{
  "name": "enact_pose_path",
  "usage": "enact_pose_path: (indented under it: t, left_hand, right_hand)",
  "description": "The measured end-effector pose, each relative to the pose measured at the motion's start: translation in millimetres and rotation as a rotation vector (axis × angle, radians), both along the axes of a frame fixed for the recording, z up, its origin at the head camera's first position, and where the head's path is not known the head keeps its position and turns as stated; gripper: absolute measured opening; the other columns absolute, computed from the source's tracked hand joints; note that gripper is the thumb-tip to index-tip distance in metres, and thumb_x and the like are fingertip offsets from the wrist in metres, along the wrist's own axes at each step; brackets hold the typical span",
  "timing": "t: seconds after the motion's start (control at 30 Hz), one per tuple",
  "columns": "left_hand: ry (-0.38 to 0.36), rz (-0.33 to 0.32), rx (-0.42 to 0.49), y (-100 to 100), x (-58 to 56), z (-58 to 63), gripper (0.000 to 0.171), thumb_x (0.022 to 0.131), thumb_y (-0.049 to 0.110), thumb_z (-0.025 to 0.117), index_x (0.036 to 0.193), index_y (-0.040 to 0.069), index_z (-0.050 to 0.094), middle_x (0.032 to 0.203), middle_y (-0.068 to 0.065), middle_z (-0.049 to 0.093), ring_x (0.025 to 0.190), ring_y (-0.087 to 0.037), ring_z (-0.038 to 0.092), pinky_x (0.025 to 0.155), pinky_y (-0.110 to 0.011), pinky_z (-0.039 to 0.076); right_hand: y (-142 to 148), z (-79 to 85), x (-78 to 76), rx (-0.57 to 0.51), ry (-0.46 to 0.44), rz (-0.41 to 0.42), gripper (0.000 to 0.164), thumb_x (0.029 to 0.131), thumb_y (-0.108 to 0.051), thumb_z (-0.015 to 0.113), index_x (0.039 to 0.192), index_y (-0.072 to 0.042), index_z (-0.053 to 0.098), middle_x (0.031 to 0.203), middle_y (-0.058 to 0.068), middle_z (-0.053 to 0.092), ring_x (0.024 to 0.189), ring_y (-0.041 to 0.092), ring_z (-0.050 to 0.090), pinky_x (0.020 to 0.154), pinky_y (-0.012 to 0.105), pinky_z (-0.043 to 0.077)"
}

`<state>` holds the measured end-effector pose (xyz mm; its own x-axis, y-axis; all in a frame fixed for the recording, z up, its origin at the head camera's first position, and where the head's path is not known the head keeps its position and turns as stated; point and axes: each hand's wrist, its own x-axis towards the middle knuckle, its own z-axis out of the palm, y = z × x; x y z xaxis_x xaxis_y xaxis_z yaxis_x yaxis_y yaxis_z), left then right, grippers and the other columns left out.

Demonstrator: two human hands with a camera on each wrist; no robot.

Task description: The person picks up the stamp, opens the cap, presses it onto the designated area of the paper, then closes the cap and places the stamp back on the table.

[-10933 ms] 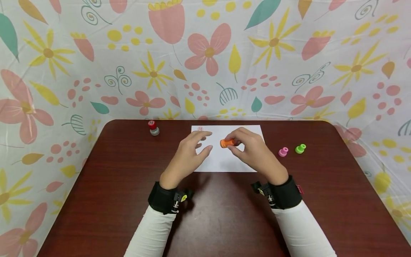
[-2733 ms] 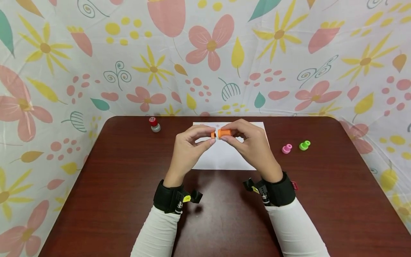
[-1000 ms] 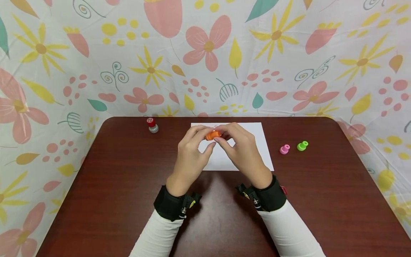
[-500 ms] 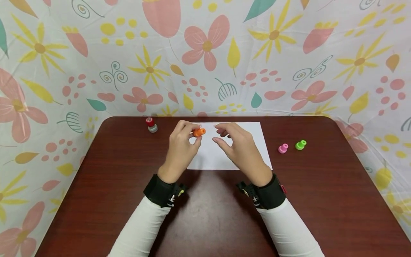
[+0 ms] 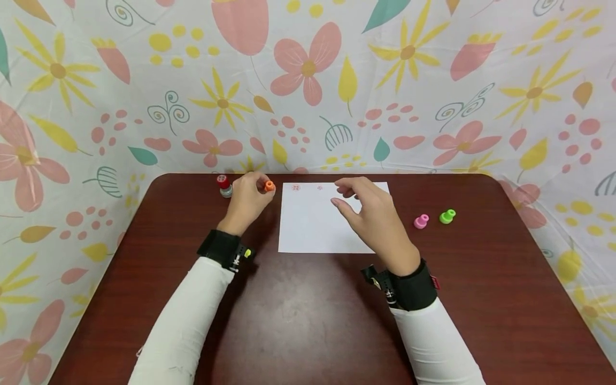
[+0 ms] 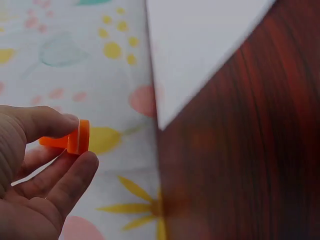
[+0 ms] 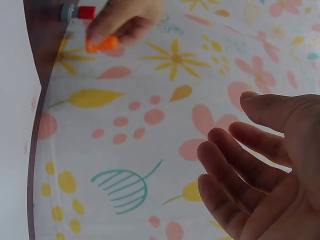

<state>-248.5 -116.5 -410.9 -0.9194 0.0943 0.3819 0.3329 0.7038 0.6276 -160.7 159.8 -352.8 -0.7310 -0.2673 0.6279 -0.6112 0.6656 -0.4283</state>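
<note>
My left hand point(image 5: 246, 200) pinches a small orange stamp point(image 5: 269, 186) between thumb and fingers, beyond the paper's left edge. In the left wrist view the round end of the orange stamp point(image 6: 78, 137) shows between thumb and fingertips, its cap on. My right hand point(image 5: 375, 219) hovers over the right part of the white paper point(image 5: 313, 230), fingers loosely bent and nothing between them. Two small red printed marks point(image 5: 295, 187) show along the paper's top edge. Just left of my left hand stands a red-and-grey stamp point(image 5: 224, 186).
On the right of the dark wooden table point(image 5: 298, 321) are a pink stamp point(image 5: 421, 221) and a green stamp point(image 5: 447, 216). A flower-patterned cloth point(image 5: 308, 133) hangs behind the table's far edge.
The orange stamp and its cap, apart in two hands earlier, came together. My right hand let go, and my left hand carried the stamp left, off the paper. A second red mark now shows.
</note>
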Motion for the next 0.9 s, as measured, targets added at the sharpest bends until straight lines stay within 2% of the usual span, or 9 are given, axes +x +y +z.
enact_pose_path:
  t: [0.17,0.33,0.57,0.77,0.9]
  left_hand:
    - [-0.147,-0.005,-0.041,-6.7,-23.0,-11.5,0.015,0.090,0.008,0.077,0.099,0.000,0.069,0.092,-0.016,0.070,0.084,-0.030,0.064,0.077,-0.039,0.055]
    - [-0.231,0.005,-0.082,-9.9,-38.1,-26.5,0.016,0.092,0.009,0.077,0.101,0.000,0.067,0.095,-0.016,0.069,0.086,-0.029,0.062,0.076,-0.038,0.057]
    - [-0.279,0.017,-0.083,-7.5,-44.4,-37.8,0.016,0.091,0.005,0.076,0.102,-0.002,0.067,0.100,-0.018,0.070,0.093,-0.032,0.064,0.085,-0.041,0.060]
    - [-0.318,0.030,-0.091,-5.8,-44.8,-38.2,0.019,0.092,0.004,0.075,0.106,-0.002,0.063,0.104,-0.019,0.068,0.098,-0.033,0.065,0.089,-0.043,0.059]
    - [-0.333,0.026,-0.104,-4.5,-44.3,-38.8,0.027,0.093,0.005,0.074,0.116,-0.003,0.061,0.111,-0.021,0.068,0.102,-0.034,0.066,0.092,-0.043,0.060]
  right_hand:
    - [4.3,0.3,0.7,0.030,-0.035,-0.015,0.032,0.091,-0.013,0.080,0.119,-0.003,0.068,0.107,0.010,0.071,0.100,0.024,0.066,0.083,0.040,0.056]
    - [5.3,-2.1,0.5,0.132,-0.092,-0.044,0.032,0.093,-0.016,0.079,0.119,-0.003,0.067,0.115,0.012,0.067,0.109,0.028,0.063,0.091,0.044,0.056]
    - [6.7,-9.3,-1.2,0.249,-0.114,-0.052,0.034,0.093,-0.018,0.079,0.119,-0.001,0.064,0.121,0.018,0.061,0.114,0.034,0.060,0.096,0.046,0.055]
    - [10.8,-9.0,-4.1,0.270,-0.095,-0.052,0.032,0.093,-0.018,0.079,0.117,-0.001,0.065,0.122,0.018,0.062,0.114,0.035,0.060,0.097,0.046,0.054]
    - [18.7,-9.0,-6.1,0.272,-0.102,-0.070,0.031,0.093,-0.017,0.078,0.116,0.000,0.066,0.123,0.018,0.062,0.113,0.035,0.061,0.096,0.048,0.054]
